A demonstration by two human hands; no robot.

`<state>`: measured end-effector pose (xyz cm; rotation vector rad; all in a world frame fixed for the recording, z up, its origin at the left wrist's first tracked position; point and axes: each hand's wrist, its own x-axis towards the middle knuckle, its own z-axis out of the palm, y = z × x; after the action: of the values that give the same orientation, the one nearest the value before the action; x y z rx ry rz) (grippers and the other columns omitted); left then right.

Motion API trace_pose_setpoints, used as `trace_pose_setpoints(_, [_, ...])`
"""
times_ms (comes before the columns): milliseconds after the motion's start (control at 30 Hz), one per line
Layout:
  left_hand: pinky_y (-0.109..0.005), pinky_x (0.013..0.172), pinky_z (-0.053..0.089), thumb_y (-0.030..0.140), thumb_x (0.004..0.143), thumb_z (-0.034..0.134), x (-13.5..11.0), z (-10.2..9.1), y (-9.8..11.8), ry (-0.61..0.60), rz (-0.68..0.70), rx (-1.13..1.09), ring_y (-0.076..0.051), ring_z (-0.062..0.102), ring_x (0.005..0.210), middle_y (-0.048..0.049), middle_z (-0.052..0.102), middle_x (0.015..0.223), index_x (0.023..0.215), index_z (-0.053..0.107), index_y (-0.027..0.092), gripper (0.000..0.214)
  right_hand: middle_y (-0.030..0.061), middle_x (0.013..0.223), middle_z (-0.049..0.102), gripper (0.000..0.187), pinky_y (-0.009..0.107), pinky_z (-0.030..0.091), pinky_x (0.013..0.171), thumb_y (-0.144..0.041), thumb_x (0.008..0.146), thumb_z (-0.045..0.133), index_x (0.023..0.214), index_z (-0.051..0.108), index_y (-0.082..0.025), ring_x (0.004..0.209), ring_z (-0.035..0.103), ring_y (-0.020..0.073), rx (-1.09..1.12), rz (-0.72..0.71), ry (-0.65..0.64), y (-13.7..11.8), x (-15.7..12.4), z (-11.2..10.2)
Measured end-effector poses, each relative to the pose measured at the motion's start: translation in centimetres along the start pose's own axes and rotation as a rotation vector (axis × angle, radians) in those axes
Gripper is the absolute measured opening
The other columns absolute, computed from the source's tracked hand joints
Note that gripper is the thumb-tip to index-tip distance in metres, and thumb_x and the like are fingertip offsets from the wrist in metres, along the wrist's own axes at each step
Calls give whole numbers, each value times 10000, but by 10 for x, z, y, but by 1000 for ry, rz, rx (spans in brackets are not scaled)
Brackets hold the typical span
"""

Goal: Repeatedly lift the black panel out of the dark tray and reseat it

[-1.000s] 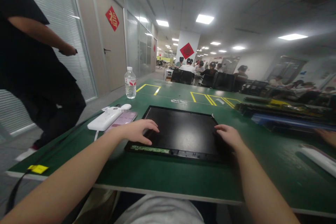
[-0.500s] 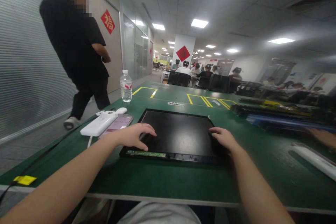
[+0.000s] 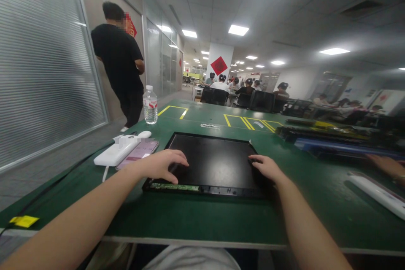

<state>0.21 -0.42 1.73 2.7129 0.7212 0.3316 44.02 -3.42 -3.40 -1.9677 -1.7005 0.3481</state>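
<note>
A flat black panel [image 3: 211, 160] lies on the green table [image 3: 196, 215] in front of me, with a thin green circuit strip along its near edge. My left hand [image 3: 163, 164] rests on the panel's near left corner, fingers spread and bent over the surface. My right hand [image 3: 267, 166] lies on the near right edge, fingers stretched along it. Neither hand holds anything.
Left of the panel lie a white power bank [image 3: 115, 153] with a cable and a phone [image 3: 137, 151]. A water bottle [image 3: 149, 105] stands further back. A person in black [image 3: 122, 65] walks in the left aisle. Another person's hand [image 3: 387, 164] and long parts lie at right.
The person in black has walked away down the left aisle. My hands have stayed on the panel; the view has shifted slightly.
</note>
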Motion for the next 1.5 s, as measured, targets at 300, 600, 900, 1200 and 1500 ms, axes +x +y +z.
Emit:
trace_pose_setpoints(300, [-323, 964, 475, 354, 717, 810, 0, -2, 5, -5, 16, 58, -238, 657, 1090, -54, 681, 1226, 1138, 725, 264, 439, 37, 1188, 718, 355, 324, 398, 1068, -188, 785, 567, 1078, 761, -240, 1180, 618, 218, 2, -1, 3, 0, 0, -1])
trace_pose_setpoints(600, [-325, 975, 474, 337, 735, 781, -1, -2, 7, 5, 21, 48, -236, 659, 1086, -52, 685, 1223, 1132, 729, 263, 407, 34, 1156, 731, 334, 320, 413, 1050, -166, 765, 576, 1020, 777, -241, 1140, 638, 212, 37, 6, 16, -2, 0, -1])
trace_pose_setpoints(900, [-321, 1007, 452, 333, 715, 797, -2, -1, 5, 7, 7, 3, -234, 644, 1117, -60, 688, 1225, 1158, 709, 241, 461, 40, 1167, 726, 323, 323, 413, 1046, -188, 784, 567, 1028, 775, -234, 1138, 636, 220, 28, -12, 7, -1, 0, -1])
trace_pose_setpoints(1200, [-442, 1053, 412, 463, 853, 601, -1, 10, -20, 120, -346, 220, -342, 520, 1278, -169, 570, 1383, 1264, 663, 200, 492, 63, 1130, 733, 347, 335, 468, 977, -221, 765, 554, 1032, 775, -231, 1100, 648, 249, -111, 95, 188, 6, 4, -7])
trace_pose_setpoints(1500, [-477, 1024, 406, 444, 925, 470, 1, 22, -32, 78, -441, 365, -365, 538, 1226, -215, 629, 1259, 1289, 629, 152, 493, 98, 1126, 736, 367, 289, 494, 890, -181, 762, 569, 1072, 766, -166, 1053, 674, 249, -110, 254, 87, 17, 11, -2])
